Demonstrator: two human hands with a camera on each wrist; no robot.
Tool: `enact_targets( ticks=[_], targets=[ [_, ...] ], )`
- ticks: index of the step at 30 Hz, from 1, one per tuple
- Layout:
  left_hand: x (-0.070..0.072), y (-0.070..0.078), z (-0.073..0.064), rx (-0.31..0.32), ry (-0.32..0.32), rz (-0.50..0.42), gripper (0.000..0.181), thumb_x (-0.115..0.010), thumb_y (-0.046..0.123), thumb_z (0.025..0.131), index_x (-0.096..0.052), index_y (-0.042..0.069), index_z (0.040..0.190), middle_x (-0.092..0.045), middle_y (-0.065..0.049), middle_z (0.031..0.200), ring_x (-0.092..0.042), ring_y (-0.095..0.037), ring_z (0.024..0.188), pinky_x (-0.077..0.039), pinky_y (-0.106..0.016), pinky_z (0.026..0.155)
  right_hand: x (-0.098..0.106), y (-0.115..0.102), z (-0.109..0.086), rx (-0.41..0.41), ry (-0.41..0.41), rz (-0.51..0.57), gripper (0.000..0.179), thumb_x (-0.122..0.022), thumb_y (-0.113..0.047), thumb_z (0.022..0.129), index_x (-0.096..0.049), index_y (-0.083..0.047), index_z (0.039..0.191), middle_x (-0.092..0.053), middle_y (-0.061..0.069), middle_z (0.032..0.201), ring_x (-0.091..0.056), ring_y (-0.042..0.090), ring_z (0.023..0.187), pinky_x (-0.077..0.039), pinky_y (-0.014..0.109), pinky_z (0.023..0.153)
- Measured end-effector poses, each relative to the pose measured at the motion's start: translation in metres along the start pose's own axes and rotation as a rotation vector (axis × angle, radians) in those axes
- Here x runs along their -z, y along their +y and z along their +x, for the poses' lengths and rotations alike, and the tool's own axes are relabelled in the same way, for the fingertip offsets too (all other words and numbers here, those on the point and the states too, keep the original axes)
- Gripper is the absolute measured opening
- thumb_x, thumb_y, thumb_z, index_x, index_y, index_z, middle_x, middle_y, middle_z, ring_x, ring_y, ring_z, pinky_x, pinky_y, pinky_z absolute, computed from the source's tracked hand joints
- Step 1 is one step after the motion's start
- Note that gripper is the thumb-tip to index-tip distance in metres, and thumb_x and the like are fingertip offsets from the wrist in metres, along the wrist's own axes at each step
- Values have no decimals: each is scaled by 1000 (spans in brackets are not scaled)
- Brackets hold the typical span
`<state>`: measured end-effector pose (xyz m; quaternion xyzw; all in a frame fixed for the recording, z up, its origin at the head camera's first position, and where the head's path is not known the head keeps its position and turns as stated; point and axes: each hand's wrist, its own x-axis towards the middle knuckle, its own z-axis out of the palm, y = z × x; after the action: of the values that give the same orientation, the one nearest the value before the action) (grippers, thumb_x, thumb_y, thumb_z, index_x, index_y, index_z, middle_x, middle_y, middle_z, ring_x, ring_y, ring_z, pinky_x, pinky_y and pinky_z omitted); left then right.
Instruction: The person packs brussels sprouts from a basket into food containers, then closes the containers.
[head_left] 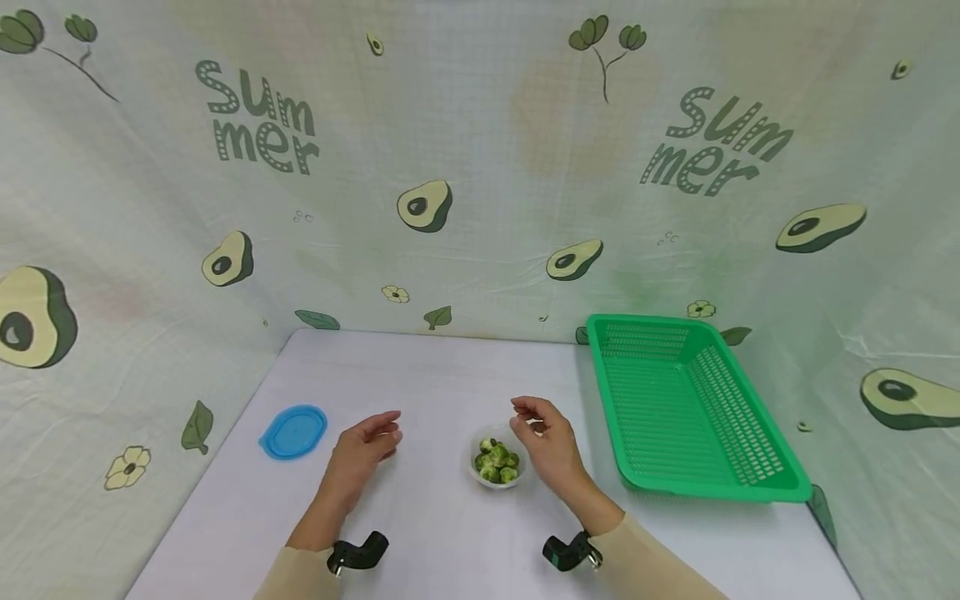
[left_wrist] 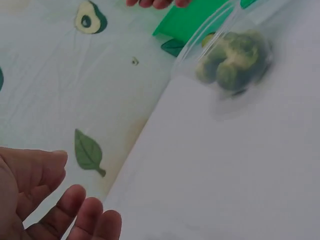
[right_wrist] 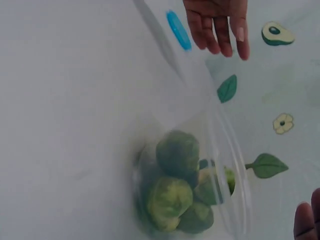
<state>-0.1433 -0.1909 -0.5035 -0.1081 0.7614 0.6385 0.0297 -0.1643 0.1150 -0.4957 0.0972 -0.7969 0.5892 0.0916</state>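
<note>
A clear plastic bowl (head_left: 477, 477) with several Brussels sprouts (head_left: 497, 460) in it stands on the white table. Through its see-through wall the sprouts (right_wrist: 170, 197) show in the right wrist view. Just right of the bowl, my right hand (head_left: 550, 443) hovers with fingers loosely bent and nothing in them. My left hand (head_left: 360, 457) is held over the table left of the bowl, apart from it; its fingers (left_wrist: 85, 210) are relaxed and hold nothing. A blue lid (head_left: 294, 432) lies flat to the left of that hand.
At the right, a green plastic basket (head_left: 693, 425) sits by the table's edge, with no contents visible. A pale cloth (head_left: 480, 167) printed with avocados and lettering hangs behind and at both sides of the white table (head_left: 420, 375).
</note>
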Motion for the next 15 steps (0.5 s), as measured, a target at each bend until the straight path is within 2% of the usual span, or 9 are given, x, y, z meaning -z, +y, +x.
enact_targets(
  ticks=[4,7,10,12,14,15],
  targets=[
    [40,6,-2,-13,76,76,47,-63,18,108,-55,6,153,-55,-19,151,-56,-23,130,-51,-6,89,-9,-13,1,4,-40,64,29,-70,-8,101,-70,-8,130,-69,8,123,-64,27,113,-56,27,93],
    [67,7,1,-26,163,82,48,-60,20,109,-53,7,154,-53,-19,153,-53,-15,128,-46,-1,87,-15,-18,0,-2,-78,86,33,-69,-11,103,-68,-10,135,-66,8,130,-63,29,118,-57,31,97],
    [91,4,6,-36,272,132,48,-61,24,109,-55,8,153,-56,-16,151,-53,-9,123,-44,1,86,-20,-19,-2,1,-92,65,34,-68,-14,103,-67,-13,137,-65,7,132,-63,30,120,-58,33,99],
    [107,-2,9,-32,328,178,50,-62,29,108,-55,9,154,-57,-16,151,-55,-12,125,-45,-1,87,-22,-17,-4,3,-94,45,33,-68,-14,103,-67,-14,136,-65,6,132,-64,30,119,-58,33,98],
    [122,-8,11,-13,354,237,52,-60,31,108,-53,9,156,-55,-18,154,-55,-22,134,-50,-12,98,-25,-15,-5,8,-95,34,32,-69,-13,102,-68,-13,134,-66,7,131,-65,29,117,-58,31,97],
    [130,-11,12,0,357,264,54,-59,32,109,-51,9,157,-52,-19,157,-53,-29,139,-52,-21,105,-26,-14,-6,10,-101,34,31,-68,-12,102,-69,-13,134,-66,8,131,-66,30,116,-59,32,97]
  ],
)
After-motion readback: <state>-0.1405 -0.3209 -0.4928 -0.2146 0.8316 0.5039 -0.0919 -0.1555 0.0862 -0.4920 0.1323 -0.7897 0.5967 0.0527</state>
